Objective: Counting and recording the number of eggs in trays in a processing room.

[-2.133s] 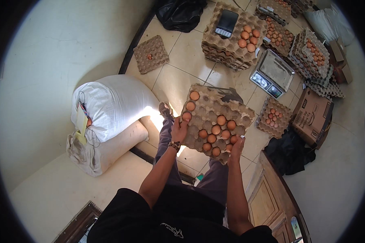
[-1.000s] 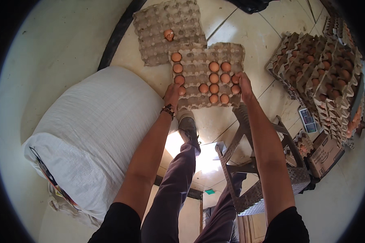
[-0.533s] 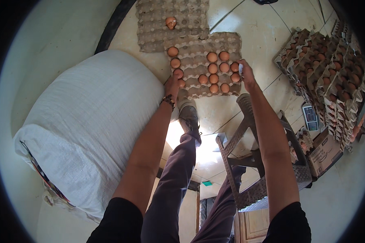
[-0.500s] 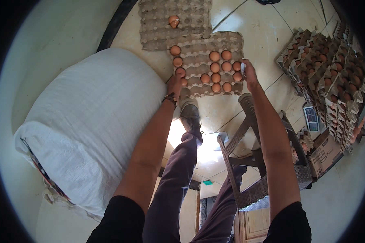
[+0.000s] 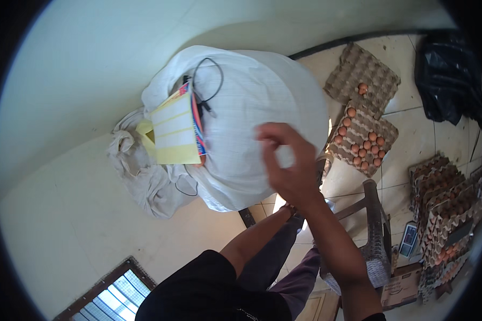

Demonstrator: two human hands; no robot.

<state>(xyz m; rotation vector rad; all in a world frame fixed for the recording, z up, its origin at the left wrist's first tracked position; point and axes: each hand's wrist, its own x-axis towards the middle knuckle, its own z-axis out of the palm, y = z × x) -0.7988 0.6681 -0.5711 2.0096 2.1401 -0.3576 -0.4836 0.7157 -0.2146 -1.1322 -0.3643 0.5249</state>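
Observation:
My right hand is raised over the white woven sack, its thumb and fingers curled together in a pinch. Motion smears the fingertips, so anything small between them cannot be made out. My left wrist, with a beaded bracelet, shows just below it; the left hand's fingers are hidden behind the right hand. On the sack lie sheets of white labels with yellow backing and a dark cable. Right of the sack, a grey egg tray holds brown eggs in part of its cups.
Another egg tray with a broken-looking egg lies beyond. A black plastic bag is at far right. Stacked egg trays, a scale, a cardboard box and a woven plastic stool stand nearer.
My view has turned left toward the sack. Both hands have come off the egg tray, which stays on the floor. The right hand has swung left over the sack.

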